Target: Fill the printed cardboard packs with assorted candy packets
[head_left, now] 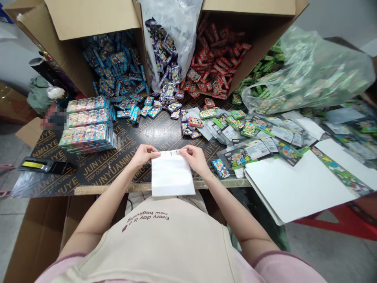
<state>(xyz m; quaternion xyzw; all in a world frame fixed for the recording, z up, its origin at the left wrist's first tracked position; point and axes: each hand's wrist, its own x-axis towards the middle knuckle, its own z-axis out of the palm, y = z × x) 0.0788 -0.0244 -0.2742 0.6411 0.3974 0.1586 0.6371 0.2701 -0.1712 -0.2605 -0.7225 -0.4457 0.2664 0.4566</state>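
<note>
At six o'clock, over the table's (156, 133) near edge, a white sheet (172, 177) is held by its far corners, pinched between thumb and fingers of the left hand (146, 154) and right hand (193, 156), both nearly closed. Printed pouches (259, 149) spread at three; stacked packs (88, 124) stand at ten. Farther, blue boxes (114, 67) fill a carton (94, 17) at eleven, red boxes (218, 63) another at one.

Beyond the flat white piece (172, 175), we have bare desk (156, 131) for the fingers (153, 151) to cross; stacked packs (85, 122) wall it off on the left, strewn cards (240, 157) on the right; small blue boxes (154, 112) and open cartons (94, 19) close the back; near left, bare desk runs to a black holder (44, 165).
</note>
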